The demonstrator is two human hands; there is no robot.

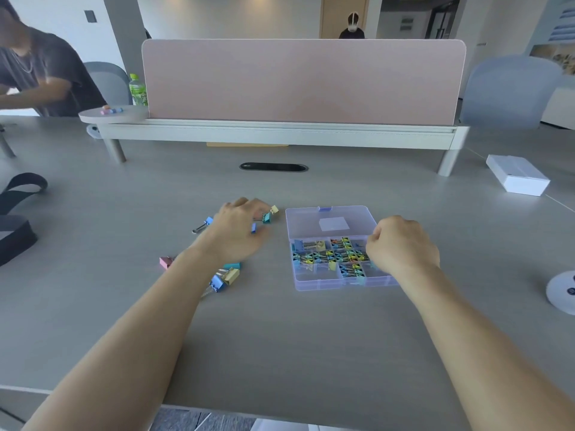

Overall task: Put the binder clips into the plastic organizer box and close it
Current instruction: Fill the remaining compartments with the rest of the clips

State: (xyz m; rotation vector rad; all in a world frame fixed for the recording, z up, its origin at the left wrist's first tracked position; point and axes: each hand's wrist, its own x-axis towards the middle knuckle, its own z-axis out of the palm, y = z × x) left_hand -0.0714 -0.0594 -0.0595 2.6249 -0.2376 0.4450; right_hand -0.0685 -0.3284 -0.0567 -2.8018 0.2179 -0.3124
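Left hand point(239, 225) curls over loose binder clips point(267, 216) on the desk point(280, 321), right hand point(401, 245) curls above the open plastic organizer box point(323, 283); whether either grasps anything is unclear.

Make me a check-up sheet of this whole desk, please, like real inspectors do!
Surface: grey table, smooth, no spills seen.
Job's things: organizer box open, lid laid back, stored clips inside; loose binder clips lie left of it.
Clutter: white box, green bottle, black bag.
Hands: left hand over loose clips; right hand curled over the box's right side; whether either holds a clip is unclear.
Cables: nothing seen; only a cable slot.
Surroundings: pink divider, person at left, chairs.
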